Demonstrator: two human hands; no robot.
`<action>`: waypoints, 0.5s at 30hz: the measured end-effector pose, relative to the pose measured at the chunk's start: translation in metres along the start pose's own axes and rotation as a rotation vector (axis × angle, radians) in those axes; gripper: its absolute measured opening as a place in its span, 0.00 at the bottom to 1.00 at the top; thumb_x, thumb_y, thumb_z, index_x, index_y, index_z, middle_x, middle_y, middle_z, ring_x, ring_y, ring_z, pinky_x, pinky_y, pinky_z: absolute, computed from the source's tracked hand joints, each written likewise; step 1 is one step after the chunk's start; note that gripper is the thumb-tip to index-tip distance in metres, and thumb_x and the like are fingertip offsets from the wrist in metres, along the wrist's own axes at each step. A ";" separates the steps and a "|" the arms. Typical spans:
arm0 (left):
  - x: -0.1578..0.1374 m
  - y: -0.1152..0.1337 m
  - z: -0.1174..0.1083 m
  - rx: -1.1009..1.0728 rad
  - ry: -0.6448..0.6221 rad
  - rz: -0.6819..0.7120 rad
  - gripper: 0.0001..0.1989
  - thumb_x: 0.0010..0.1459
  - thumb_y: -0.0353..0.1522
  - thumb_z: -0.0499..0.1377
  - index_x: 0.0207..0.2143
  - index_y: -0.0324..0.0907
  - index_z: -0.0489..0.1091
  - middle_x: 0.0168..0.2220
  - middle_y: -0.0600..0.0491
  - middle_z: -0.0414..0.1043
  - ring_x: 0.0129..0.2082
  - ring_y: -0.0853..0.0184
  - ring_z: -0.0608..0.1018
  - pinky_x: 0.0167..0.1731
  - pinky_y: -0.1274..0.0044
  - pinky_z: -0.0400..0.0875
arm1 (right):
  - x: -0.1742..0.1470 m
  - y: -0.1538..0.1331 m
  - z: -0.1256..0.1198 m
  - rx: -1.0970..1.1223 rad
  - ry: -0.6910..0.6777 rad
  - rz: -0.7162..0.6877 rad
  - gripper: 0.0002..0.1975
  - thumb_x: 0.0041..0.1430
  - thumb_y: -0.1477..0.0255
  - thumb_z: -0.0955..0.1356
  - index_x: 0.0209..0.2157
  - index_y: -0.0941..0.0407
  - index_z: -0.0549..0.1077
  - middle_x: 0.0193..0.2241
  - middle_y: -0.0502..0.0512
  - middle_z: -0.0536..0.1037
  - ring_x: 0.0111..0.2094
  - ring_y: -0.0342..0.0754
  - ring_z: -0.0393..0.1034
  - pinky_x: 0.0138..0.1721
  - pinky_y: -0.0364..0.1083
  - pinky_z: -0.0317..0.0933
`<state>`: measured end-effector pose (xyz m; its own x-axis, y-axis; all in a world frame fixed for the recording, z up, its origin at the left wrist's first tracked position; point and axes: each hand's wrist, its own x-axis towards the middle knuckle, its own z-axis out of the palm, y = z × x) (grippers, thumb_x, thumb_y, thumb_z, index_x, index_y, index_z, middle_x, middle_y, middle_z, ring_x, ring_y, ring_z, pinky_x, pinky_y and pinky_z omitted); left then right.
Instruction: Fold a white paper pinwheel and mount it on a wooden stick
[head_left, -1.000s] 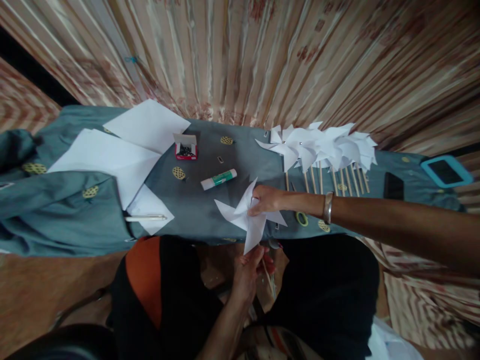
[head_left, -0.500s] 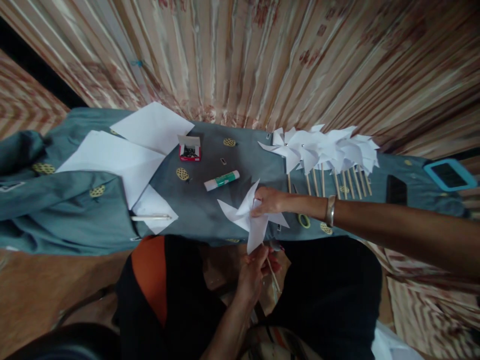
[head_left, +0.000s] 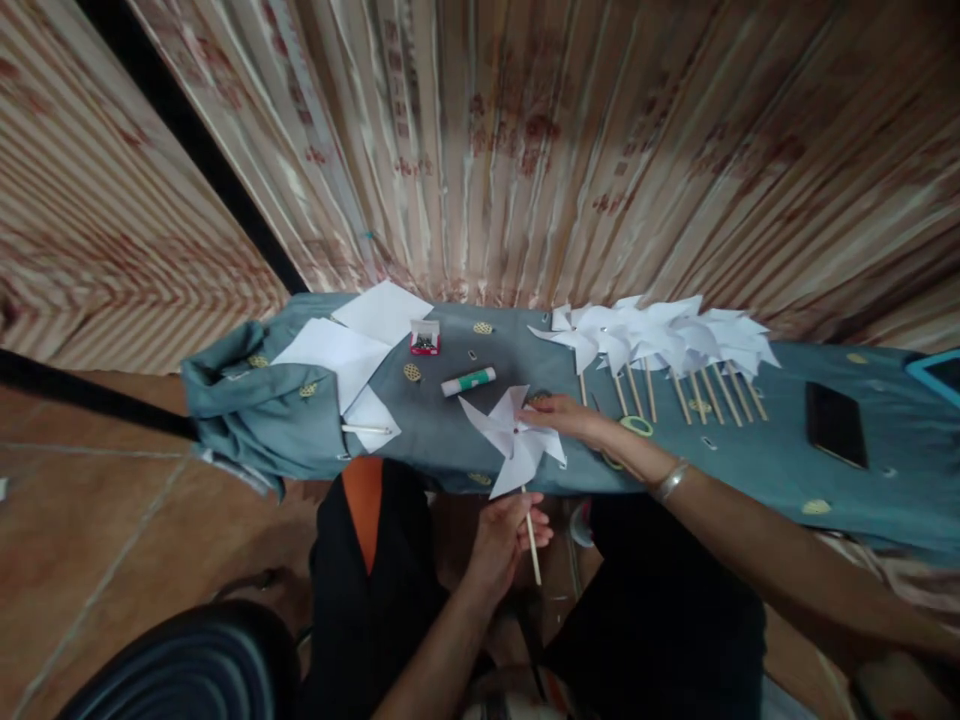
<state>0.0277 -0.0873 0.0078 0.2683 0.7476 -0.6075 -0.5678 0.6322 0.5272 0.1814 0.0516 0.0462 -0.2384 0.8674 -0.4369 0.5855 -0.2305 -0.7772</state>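
A white paper pinwheel (head_left: 517,436) with a dark pin at its centre lies over the front edge of the cloth-covered table. Its wooden stick (head_left: 533,548) points down towards my lap. My left hand (head_left: 504,538) is closed around this stick just below the blades. With fingers stretched out, my right hand (head_left: 568,416) reaches in from the right and touches the pinwheel's upper right blade. A bracelet is on that wrist. Beyond the pinwheel lies a green and white glue stick (head_left: 469,381). Scissors (head_left: 636,426) with green handles are partly hidden under my right forearm.
Several pinwheels (head_left: 675,335) overlap in a row at the back right. White paper sheets (head_left: 330,352) and a pen (head_left: 366,429) lie left, near a small red box (head_left: 425,340) of pins. A dark phone (head_left: 836,424) and a blue-framed device (head_left: 934,376) lie right. A curtain (head_left: 480,150) hangs behind.
My right hand has shifted from the pinwheel's middle to its right side, uncovering the centre pin. More of the stick shows below my left hand. The camera view has shifted.
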 end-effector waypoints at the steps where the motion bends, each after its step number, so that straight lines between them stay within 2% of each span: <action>1: -0.001 0.002 0.002 0.000 -0.007 0.006 0.25 0.36 0.44 0.73 0.32 0.33 0.77 0.22 0.51 0.75 0.19 0.71 0.75 0.24 0.79 0.69 | -0.004 0.005 0.000 0.138 0.010 0.004 0.31 0.44 0.44 0.69 0.31 0.60 0.78 0.25 0.54 0.78 0.25 0.45 0.68 0.27 0.43 0.60; 3: -0.002 0.007 0.006 0.008 -0.020 0.034 0.24 0.37 0.44 0.73 0.31 0.33 0.77 0.22 0.51 0.75 0.19 0.72 0.75 0.24 0.79 0.69 | -0.010 0.014 0.000 0.353 0.048 0.013 0.32 0.43 0.43 0.70 0.31 0.60 0.78 0.26 0.54 0.79 0.27 0.46 0.70 0.29 0.44 0.61; 7: -0.003 0.023 0.021 0.056 -0.032 0.118 0.25 0.36 0.44 0.72 0.32 0.34 0.77 0.21 0.51 0.74 0.18 0.72 0.74 0.23 0.79 0.68 | -0.018 0.023 -0.002 0.590 0.286 -0.048 0.30 0.40 0.42 0.70 0.26 0.57 0.75 0.24 0.53 0.78 0.29 0.49 0.72 0.34 0.47 0.65; 12: 0.008 0.063 0.055 0.145 -0.078 0.275 0.23 0.39 0.45 0.71 0.32 0.35 0.79 0.25 0.48 0.77 0.24 0.68 0.77 0.30 0.76 0.72 | -0.024 0.027 -0.006 0.707 0.597 -0.241 0.27 0.42 0.43 0.70 0.28 0.53 0.74 0.29 0.56 0.79 0.34 0.53 0.74 0.39 0.51 0.67; 14: 0.020 0.079 0.068 0.212 -0.098 0.365 0.22 0.40 0.45 0.71 0.32 0.36 0.80 0.29 0.46 0.79 0.29 0.66 0.78 0.36 0.74 0.72 | -0.028 0.030 -0.006 0.714 0.633 -0.268 0.26 0.43 0.43 0.70 0.28 0.53 0.75 0.30 0.57 0.79 0.33 0.52 0.74 0.40 0.51 0.67; 15: 0.028 0.086 0.074 0.258 -0.108 0.410 0.21 0.41 0.44 0.71 0.32 0.36 0.80 0.31 0.45 0.80 0.32 0.64 0.79 0.39 0.73 0.72 | -0.030 0.031 -0.006 0.709 0.603 -0.276 0.26 0.44 0.44 0.70 0.29 0.54 0.76 0.30 0.57 0.79 0.33 0.52 0.74 0.39 0.51 0.67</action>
<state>0.0442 0.0031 0.0800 0.1499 0.9536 -0.2610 -0.4360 0.3007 0.8482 0.2110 0.0212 0.0377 0.2553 0.9658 -0.0462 -0.0816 -0.0261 -0.9963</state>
